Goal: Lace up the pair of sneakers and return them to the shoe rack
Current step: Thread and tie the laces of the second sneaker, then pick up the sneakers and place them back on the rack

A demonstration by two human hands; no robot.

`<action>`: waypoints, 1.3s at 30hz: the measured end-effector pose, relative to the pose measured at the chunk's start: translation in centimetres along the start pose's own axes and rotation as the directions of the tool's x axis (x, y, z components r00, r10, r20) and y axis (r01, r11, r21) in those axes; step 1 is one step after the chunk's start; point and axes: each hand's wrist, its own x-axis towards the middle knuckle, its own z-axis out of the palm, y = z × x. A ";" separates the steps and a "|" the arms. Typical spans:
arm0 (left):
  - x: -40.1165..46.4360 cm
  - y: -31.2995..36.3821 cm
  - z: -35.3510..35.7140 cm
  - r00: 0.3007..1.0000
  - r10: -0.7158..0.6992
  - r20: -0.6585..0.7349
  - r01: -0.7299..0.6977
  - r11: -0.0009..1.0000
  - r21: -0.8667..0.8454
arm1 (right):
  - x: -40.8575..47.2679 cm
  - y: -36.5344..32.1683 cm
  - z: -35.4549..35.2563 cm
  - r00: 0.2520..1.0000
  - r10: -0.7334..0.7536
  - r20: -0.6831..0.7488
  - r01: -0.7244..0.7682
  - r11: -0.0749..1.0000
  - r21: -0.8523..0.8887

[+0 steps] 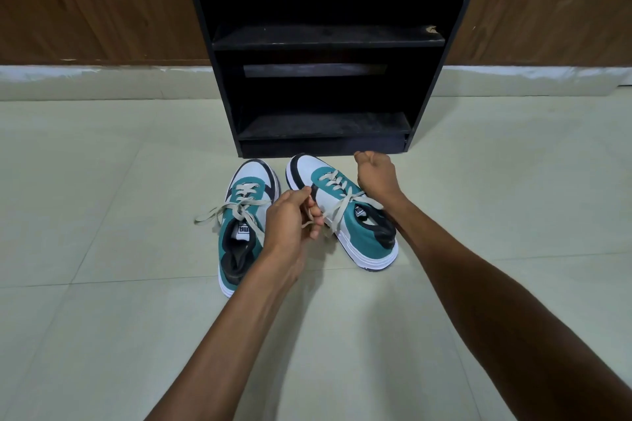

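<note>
Head view: both sneakers sit on the floor (102, 284) before the shoe rack (325, 41). The left sneaker (239, 215) lies untied. The left hand (290, 219) and fisted right hand (376, 174) pull the right sneaker's (345, 215) lace (337, 212); shelving remains.

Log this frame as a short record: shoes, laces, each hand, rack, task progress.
shoes: left sneaker and right sneaker on the floor, toes toward the shoe rack
laces: threaded on both, ends loose, no bow
left hand: pinching a lace end of the right sneaker
right hand: closed, apparently pulling the other end
rack: visible shelves hold no shoes
progress: tying unfinished
</note>
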 end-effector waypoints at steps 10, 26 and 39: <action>-0.7 1.9 -4.5 0.761 0.626 0.171 -0.385 0.223 0.896 | -4.6 0.5 -4.6 0.944 -0.248 0.219 0.260 0.965 -0.028; -1.9 1.7 -8.5 0.963 0.254 0.096 -0.091 -0.030 0.995 | -10.2 -3.2 -3.1 0.815 0.130 0.565 0.424 0.530 -0.734; -5.9 2.7 -4.9 0.947 0.292 0.130 -0.131 -0.018 0.991 | -16.8 -5.7 -1.9 0.928 -0.019 0.372 0.254 0.763 -0.594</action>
